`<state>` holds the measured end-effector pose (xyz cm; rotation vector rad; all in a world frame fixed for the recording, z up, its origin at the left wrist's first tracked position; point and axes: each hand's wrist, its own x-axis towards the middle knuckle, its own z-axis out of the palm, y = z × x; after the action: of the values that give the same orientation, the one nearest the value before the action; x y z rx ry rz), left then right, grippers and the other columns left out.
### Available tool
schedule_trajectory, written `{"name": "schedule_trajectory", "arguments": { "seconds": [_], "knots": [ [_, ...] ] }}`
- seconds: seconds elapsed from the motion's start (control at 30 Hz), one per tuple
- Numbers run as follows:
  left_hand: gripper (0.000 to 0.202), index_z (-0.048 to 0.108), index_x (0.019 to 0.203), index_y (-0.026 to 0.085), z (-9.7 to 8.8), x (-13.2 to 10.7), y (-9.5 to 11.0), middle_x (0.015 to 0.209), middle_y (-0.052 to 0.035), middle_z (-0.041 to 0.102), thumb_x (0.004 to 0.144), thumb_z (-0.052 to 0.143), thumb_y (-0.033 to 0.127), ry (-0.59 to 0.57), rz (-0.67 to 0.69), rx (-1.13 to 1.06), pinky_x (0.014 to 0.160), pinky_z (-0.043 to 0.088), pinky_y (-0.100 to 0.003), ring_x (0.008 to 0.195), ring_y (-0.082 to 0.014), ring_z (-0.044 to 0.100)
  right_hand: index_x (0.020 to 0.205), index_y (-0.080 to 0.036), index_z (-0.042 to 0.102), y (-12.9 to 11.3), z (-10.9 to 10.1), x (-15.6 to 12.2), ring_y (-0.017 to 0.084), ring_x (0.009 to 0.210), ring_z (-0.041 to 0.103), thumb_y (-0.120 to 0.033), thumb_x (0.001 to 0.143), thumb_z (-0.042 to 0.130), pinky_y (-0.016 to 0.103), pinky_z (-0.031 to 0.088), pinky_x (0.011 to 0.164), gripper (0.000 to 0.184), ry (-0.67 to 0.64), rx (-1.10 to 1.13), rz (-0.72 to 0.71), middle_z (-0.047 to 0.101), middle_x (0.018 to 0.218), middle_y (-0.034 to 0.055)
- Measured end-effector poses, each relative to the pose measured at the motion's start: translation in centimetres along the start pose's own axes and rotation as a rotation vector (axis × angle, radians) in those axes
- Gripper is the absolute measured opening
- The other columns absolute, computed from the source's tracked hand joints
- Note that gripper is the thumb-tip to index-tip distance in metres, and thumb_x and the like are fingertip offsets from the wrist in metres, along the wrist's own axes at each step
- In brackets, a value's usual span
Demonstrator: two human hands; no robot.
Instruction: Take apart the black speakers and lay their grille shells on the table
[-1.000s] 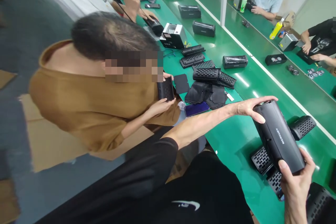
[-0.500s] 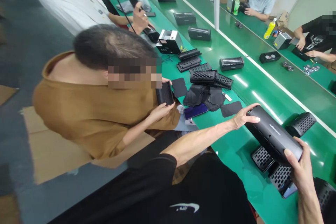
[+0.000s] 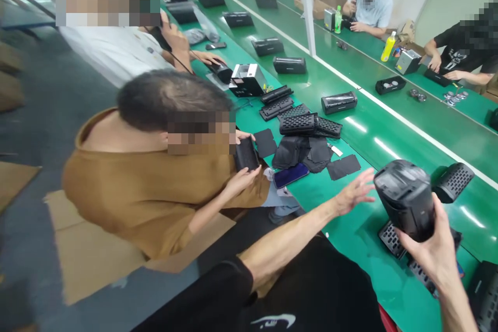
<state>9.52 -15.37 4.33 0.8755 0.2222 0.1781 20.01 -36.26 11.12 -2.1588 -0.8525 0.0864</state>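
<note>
My right hand point(image 3: 433, 254) grips a black speaker housing point(image 3: 404, 199) from below and the right, thumb on the near side. The housing is tipped up, with its end and a shiny, film-like face towards me. Just to its left, my left hand point(image 3: 355, 193) has its fingers spread and holds nothing. Beneath the housing, perforated black speaker grilles point(image 3: 391, 238) lie on the green table, partly hidden by it and my right hand. Another perforated housing point(image 3: 453, 182) lies on its side beyond, and one more point(image 3: 484, 290) stands at the lower right edge.
A co-worker in a brown top point(image 3: 136, 202) sits at my left, holding a black part point(image 3: 246, 154). Black sheets point(image 3: 290, 151), a phone point(image 3: 291, 175) and stacked grilles point(image 3: 299, 124) lie between us. Speakers point(image 3: 338, 102) line the green belt point(image 3: 373, 119). Others work across it.
The housing has turned from lying lengthwise between both hands to end-up in my right hand. My left hand has let go and opened. The view has shifted slightly.
</note>
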Motion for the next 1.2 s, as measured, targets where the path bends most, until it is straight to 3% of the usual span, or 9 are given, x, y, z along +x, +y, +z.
{"name": "schedule_trajectory", "arguments": {
  "seconds": [0.07,0.2,0.3,0.4,0.5,0.7,0.83,1.03,1.2],
  "knots": [
    [0.123,0.045,0.164,0.034,-0.3,0.1,2.9,0.173,-0.0133,0.037,0.056,0.099,0.060,-0.064,0.145,0.250,0.123,0.038,-0.056,0.155,-0.0407,0.039,0.159,-0.022,0.051,-0.1,-1.6,0.9,0.045,0.130,0.057,-0.062,0.070,0.081,0.068,0.041,0.110,0.103,-0.097,-0.183,-0.120,0.061,0.144,0.0200],
    [0.116,0.054,0.157,0.030,-0.2,0.0,5.0,0.164,-0.0134,0.046,0.054,0.102,0.052,-0.065,0.263,0.609,0.130,0.029,-0.057,0.151,-0.0426,0.042,0.158,-0.025,0.055,0.0,-2.7,2.0,0.047,0.125,0.059,-0.062,0.077,0.075,0.072,0.039,0.108,0.091,-0.242,-0.301,-0.228,0.065,0.140,0.0185],
    [0.112,0.053,0.156,0.028,-0.3,-0.8,4.3,0.153,-0.0131,0.054,0.057,0.099,0.053,0.016,0.220,0.487,0.120,0.043,-0.052,0.137,-0.0389,0.055,0.163,-0.023,0.047,1.1,-3.3,1.4,0.046,0.141,0.050,-0.072,0.074,0.081,0.069,0.035,0.117,0.107,-0.188,-0.173,-0.199,0.053,0.156,0.0199],
    [0.113,0.049,0.157,0.027,-0.7,-1.7,4.0,0.138,-0.0102,0.061,0.058,0.098,0.051,0.051,0.151,0.341,0.107,0.052,-0.045,0.121,-0.0330,0.062,0.170,-0.022,0.031,2.8,-3.8,-0.2,0.046,0.153,0.039,-0.075,0.067,0.086,0.066,0.029,0.124,0.128,-0.123,0.070,0.036,0.041,0.168,0.0202],
    [0.109,0.052,0.152,0.026,-1.0,-2.1,4.3,0.130,-0.0080,0.062,0.056,0.098,0.048,0.069,0.136,0.332,0.102,0.052,-0.041,0.116,-0.0302,0.062,0.166,-0.025,0.034,3.4,-3.2,-1.7,0.043,0.149,0.045,-0.069,0.073,0.085,0.063,0.030,0.124,0.115,-0.128,0.262,0.219,0.046,0.165,0.0177],
    [0.104,0.056,0.149,0.024,-1.3,-1.8,3.7,0.125,-0.0076,0.066,0.056,0.097,0.050,0.125,0.097,0.332,0.102,0.051,-0.041,0.114,-0.0309,0.062,0.147,-0.022,0.054,1.9,-1.3,-2.8,0.040,0.131,0.056,-0.067,0.069,0.087,0.058,0.035,0.118,0.096,-0.002,0.255,0.278,0.058,0.148,0.0158],
    [0.106,0.053,0.154,0.026,-1.8,-1.7,2.9,0.140,-0.0097,0.061,0.061,0.095,0.055,0.132,0.059,0.374,0.107,0.050,-0.043,0.122,-0.0334,0.060,0.147,-0.022,0.055,3.1,-1.1,-3.7,0.038,0.125,0.056,-0.068,0.071,0.084,0.055,0.039,0.113,0.093,-0.006,0.311,0.361,0.058,0.143,0.0144],
    [0.114,0.048,0.160,0.032,-3.2,-1.7,3.0,0.160,-0.0110,0.046,0.060,0.098,0.054,-0.029,-0.005,0.477,0.118,0.045,-0.046,0.143,-0.0385,0.051,0.153,-0.025,0.052,6.3,-0.1,-5.6,0.040,0.132,0.054,-0.066,0.073,0.083,0.056,0.044,0.113,0.095,-0.045,0.378,0.436,0.054,0.149,0.0129],
    [0.105,0.058,0.154,0.028,-3.2,-1.1,1.8,0.156,-0.0113,0.053,0.061,0.096,0.061,0.124,0.012,0.438,0.121,0.041,-0.047,0.144,-0.0388,0.050,0.160,-0.025,0.047,6.1,1.4,-5.8,0.038,0.128,0.061,-0.072,0.084,0.072,0.057,0.050,0.109,0.092,-0.035,0.406,0.443,0.059,0.145,0.0128]
  ]
}}
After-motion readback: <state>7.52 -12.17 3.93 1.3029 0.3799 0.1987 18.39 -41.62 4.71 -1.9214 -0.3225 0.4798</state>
